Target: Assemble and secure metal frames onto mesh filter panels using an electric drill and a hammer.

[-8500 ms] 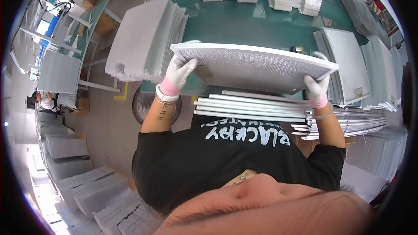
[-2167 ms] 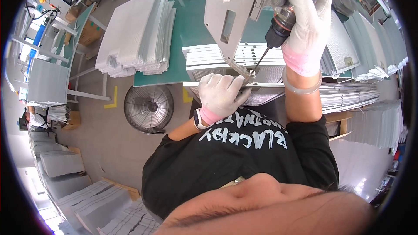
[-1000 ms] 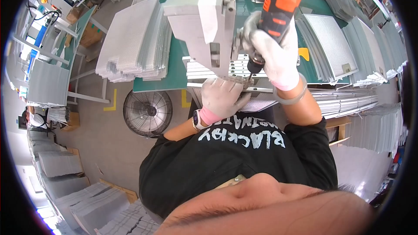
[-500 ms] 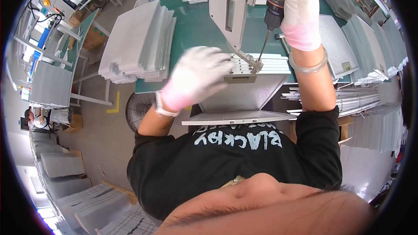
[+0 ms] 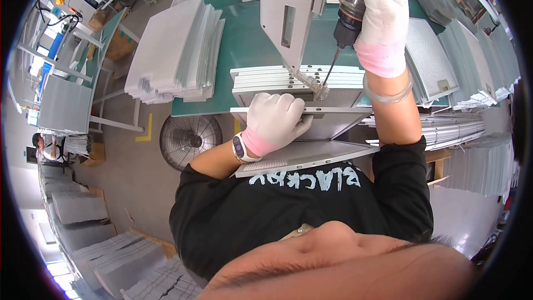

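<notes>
One mesh panel point(image 5: 340, 111), top edge directly beneath the fingers of the left hand point(image 5: 275, 121); fingers close together, bent over that edge, thumb on the near side. One drill point(image 5: 348, 26), fingers of the right hand point(image 5: 384, 28) wrapped around it, tips partly hidden; bit point(image 5: 332, 66) slanting down toward the tip of a grey bracket point(image 5: 275, 18). Nearer the body: second panel point(image 5: 316, 153), leaning. Beyond: stacked frames point(image 5: 250, 80), green table point(image 5: 241, 39). Floor point(image 5: 130, 189), left: round fan point(image 5: 190, 141).

The right hand point(image 5: 384, 14) partly hides the power drill point(image 5: 348, 28), cropped at the top.
</notes>
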The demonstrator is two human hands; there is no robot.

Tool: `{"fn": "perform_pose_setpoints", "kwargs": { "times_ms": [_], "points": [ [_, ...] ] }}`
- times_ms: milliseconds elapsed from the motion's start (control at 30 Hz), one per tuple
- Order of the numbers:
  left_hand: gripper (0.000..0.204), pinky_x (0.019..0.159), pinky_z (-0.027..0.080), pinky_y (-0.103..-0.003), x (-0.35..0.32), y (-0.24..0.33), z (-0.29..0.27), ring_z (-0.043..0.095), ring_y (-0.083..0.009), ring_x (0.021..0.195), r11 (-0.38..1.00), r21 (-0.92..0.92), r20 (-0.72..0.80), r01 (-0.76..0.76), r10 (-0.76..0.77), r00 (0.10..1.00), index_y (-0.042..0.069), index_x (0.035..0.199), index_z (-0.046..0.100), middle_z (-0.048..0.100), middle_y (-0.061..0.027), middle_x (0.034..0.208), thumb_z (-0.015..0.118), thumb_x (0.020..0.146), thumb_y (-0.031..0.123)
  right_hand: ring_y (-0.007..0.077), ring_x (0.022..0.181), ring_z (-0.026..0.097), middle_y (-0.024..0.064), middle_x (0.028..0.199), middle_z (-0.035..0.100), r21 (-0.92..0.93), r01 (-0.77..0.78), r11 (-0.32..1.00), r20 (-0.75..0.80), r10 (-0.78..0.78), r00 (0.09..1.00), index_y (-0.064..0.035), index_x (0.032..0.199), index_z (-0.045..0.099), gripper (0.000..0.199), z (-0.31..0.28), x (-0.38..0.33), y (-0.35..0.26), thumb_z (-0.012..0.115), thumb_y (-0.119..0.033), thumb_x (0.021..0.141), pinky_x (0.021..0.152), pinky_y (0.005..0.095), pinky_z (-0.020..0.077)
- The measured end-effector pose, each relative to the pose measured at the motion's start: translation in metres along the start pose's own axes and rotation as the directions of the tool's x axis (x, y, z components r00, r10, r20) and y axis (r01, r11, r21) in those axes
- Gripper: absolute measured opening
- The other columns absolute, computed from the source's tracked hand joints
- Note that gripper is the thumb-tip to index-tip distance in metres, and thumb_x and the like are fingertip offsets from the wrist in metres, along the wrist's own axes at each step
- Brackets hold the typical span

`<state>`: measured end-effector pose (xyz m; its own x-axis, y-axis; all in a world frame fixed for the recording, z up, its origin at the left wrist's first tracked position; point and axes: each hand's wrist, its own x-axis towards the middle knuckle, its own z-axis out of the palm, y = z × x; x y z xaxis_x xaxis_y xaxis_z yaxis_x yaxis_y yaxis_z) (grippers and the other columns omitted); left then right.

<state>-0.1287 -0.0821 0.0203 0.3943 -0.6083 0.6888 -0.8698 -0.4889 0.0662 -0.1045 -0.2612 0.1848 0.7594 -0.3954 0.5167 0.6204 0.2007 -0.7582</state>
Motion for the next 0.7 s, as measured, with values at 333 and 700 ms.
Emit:
{"fn": "perform_pose_setpoints", "kwargs": {
  "times_ms": [333,700],
  "points": [
    [0.030,0.048,0.042,-0.037,0.006,0.004,0.002,0.055,-0.0199,0.053,0.997,0.072,0.118,0.026,-0.034,0.992,0.014,0.067,0.055,0.049,-0.0006,0.058,0.077,0.072,0.034,0.0091,0.066,0.058,0.0029,0.083,0.060,0.850,0.076,0.521,0.291,-0.585,0.757,-0.0036,0.113,0.051,0.024,-0.007,0.017,0.048,0.060,-0.008,0.091,0.059,0.0220,0.0462],
    [0.029,0.049,0.042,-0.037,0.001,0.000,0.006,0.056,-0.0196,0.054,0.997,0.067,0.048,0.026,-0.030,0.998,0.015,0.070,0.056,0.048,0.0002,0.058,0.078,0.073,0.035,0.0086,0.065,0.057,0.0025,0.083,0.060,0.068,-0.002,0.998,-0.070,0.007,0.997,-0.0042,0.117,0.050,0.028,-0.005,-0.021,0.011,0.062,-0.007,0.092,0.058,0.0215,0.0452]
  ]
}}
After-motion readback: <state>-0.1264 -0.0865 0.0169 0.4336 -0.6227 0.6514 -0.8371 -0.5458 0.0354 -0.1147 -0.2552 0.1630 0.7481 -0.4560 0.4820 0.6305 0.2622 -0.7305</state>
